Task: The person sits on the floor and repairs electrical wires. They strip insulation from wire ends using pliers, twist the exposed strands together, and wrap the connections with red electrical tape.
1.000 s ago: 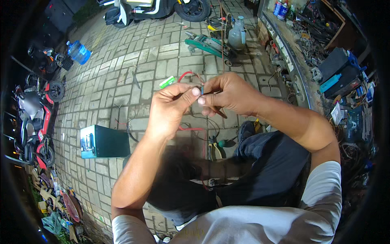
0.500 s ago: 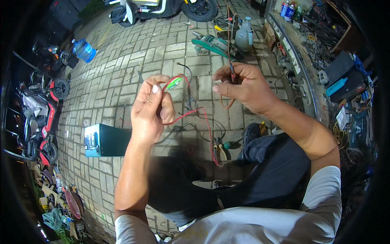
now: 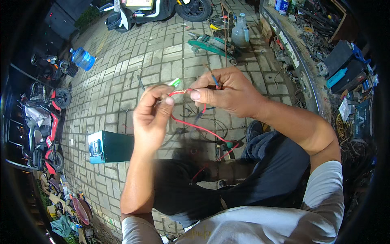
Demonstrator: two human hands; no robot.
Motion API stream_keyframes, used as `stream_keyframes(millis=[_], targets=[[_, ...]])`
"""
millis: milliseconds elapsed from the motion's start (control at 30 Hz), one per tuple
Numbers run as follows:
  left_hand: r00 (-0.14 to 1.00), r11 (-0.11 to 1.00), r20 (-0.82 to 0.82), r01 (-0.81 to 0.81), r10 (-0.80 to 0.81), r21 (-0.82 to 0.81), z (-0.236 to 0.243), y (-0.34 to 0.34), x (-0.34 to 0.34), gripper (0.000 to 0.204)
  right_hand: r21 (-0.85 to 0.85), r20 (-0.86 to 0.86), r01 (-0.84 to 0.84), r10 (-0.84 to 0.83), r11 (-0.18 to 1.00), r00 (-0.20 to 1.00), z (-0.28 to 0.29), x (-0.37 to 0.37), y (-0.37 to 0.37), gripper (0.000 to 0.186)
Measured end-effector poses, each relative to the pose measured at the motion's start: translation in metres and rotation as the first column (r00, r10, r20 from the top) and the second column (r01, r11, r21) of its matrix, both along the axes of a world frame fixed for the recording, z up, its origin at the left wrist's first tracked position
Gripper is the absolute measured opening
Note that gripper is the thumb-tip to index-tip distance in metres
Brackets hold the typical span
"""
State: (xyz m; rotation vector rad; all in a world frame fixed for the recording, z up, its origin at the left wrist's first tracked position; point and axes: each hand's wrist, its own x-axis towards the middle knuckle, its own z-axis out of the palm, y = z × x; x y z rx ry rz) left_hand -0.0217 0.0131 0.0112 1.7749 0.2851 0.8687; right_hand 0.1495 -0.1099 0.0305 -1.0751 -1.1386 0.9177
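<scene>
One red wire (image 3: 177, 92) stretches between two bare hands above brick paving (image 3: 113, 97), with what looks like bare copper strands (image 3: 182, 91) in the gap. The left hand (image 3: 152, 110) pinches it between thumb and fingers; the right hand (image 3: 227, 93) has thumb and forefinger pressed on it just across the gap. If the hands pulled unevenly, the strands could probably fray or part. A blue-and-red lead (image 3: 216, 83) sticks up from the right hand, near enough that stray copper might touch it. Below, a slack red length (image 3: 199, 126) drops toward the dark trousers (image 3: 272, 158), past dark cables (image 3: 199, 114) on the paving; a sharp lift or twist could snag it there or at the shoe (image 3: 254, 131).

Outward, a dark green box (image 3: 118, 146) appears just beside the left forearm (image 3: 140, 175), so that elbow seems to have less room to swing. A raised curb (image 3: 290, 57) bounds the right side, well apart from the hand. Ahead, a green trolley jack (image 3: 208, 43) and a jug (image 3: 240, 35) edge the reach. The widest room lies ahead and left, over paving running toward a parked scooter (image 3: 150, 15).
</scene>
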Motion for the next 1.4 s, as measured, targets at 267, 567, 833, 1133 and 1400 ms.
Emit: stream_keyframes(millis=[267,567,833,1133,1400], targets=[[0.997,0.997,0.034,-0.066,0.065,0.039,0.004,-0.022,0.008,0.012,-0.024,0.082,0.046,-0.044,0.999,0.996,0.001,-0.004,-0.003,0.016],[0.945,0.870,0.018,-0.308,0.326,0.384,-0.009,-0.018,0.013,0.013,0.091,0.255,0.226,-0.242,0.970,0.936,-0.015,-0.014,0.006,0.016],[0.933,0.835,0.101,-0.354,0.345,0.421,-0.004,-0.025,0.015,0.012,0.079,0.328,0.240,-0.253,0.967,0.910,-0.005,-0.015,-0.003,0.018],[0.991,0.971,0.057,-0.104,0.119,-0.217,0.002,-0.027,0.014,0.014,-0.021,0.081,0.057,-0.056,0.998,0.995,-0.010,-0.007,-0.001,0.018],[0.995,0.916,0.096,0.056,-0.019,-0.397,-0.002,-0.019,0.006,0.016,-0.147,0.070,0.087,-0.077,0.985,0.995,0.001,-0.008,-0.004,0.018]])
